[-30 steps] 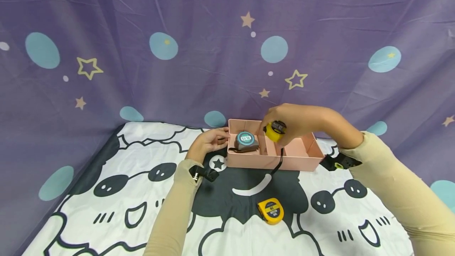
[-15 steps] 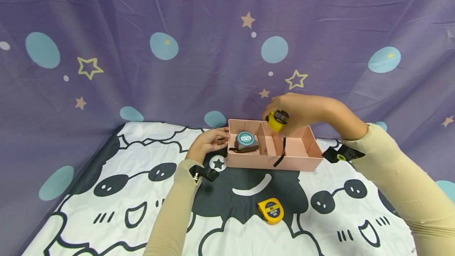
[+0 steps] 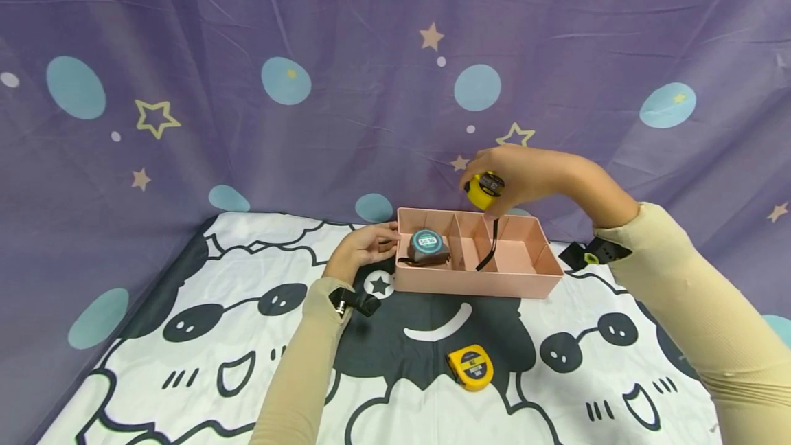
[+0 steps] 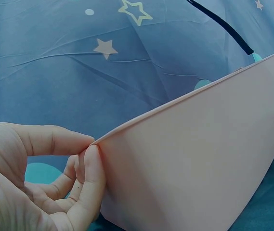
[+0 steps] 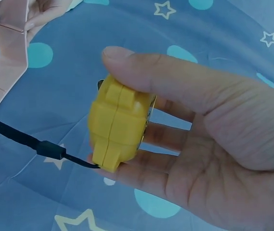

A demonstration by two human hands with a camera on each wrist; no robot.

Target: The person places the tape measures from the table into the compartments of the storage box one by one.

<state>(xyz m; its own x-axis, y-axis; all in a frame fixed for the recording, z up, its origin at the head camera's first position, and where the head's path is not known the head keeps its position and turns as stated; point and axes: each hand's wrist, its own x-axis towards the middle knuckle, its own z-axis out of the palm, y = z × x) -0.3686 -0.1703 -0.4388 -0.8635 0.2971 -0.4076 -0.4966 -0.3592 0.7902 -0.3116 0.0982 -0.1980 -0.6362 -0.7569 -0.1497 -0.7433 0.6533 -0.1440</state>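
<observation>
My right hand holds a yellow tape measure in the air over the pink divided box. Its black wrist strap dangles down over the box's middle compartment. In the right wrist view the thumb lies along one side of the case and the fingers along the other. At the box's left end, my left hand pinches the rim at a corner between thumb and fingers, clearest in the left wrist view. A grey tape measure with a teal face sits in the left compartment.
Nearer to me, an orange-yellow tape measure lies on the cartoon-print cloth. Behind the box hangs a purple curtain with stars and dots. The box's right compartment shows a bare floor.
My right hand has lifted the yellow tape measure up and slightly right, away from the box, and its strap has risen with it. My left hand and the other tape measures stay put.
</observation>
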